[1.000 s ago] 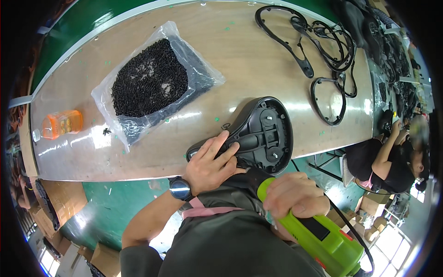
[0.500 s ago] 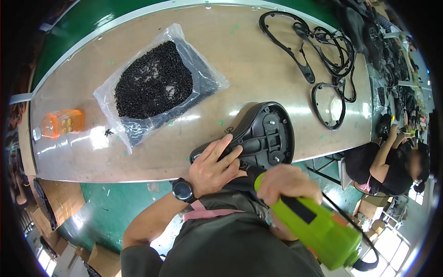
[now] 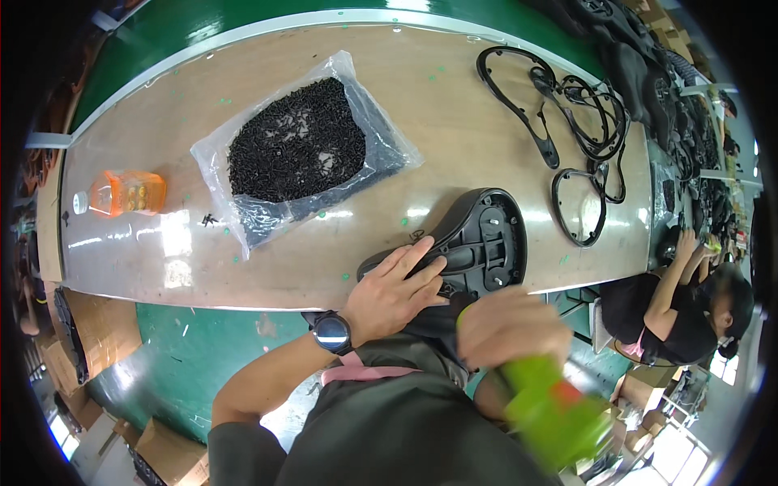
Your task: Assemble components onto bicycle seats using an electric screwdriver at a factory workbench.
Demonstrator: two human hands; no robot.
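A black bicycle saddle point(image 3: 504, 231) lies underside up at the table's front edge, its wide end pointing away to the right. Several metal studs and a ribbed frame show on its underside. My left hand point(image 3: 393, 292) presses on the narrow end, fingers laid across it and gripping it. In my closed right hand point(image 3: 515, 328) is a green power screwdriver point(image 3: 559, 417), its body smeared by motion. The tool's dark front end points toward the saddle's near side; its tip is hidden, so I cannot tell whether it touches.
A clear bag point(image 3: 389, 150) of small black screw-like pieces lies on the table point(image 3: 442, 105). An orange bottle point(image 3: 130, 193) rests on its side at the left. Black loop-shaped trims point(image 3: 596, 150) are heaped at the right. Another person point(image 3: 673, 316) works beyond the right end.
The view has shifted a little. My right hand has turned the screwdriver, whose body now blurs and hangs steeper. My left hand stays on the saddle.
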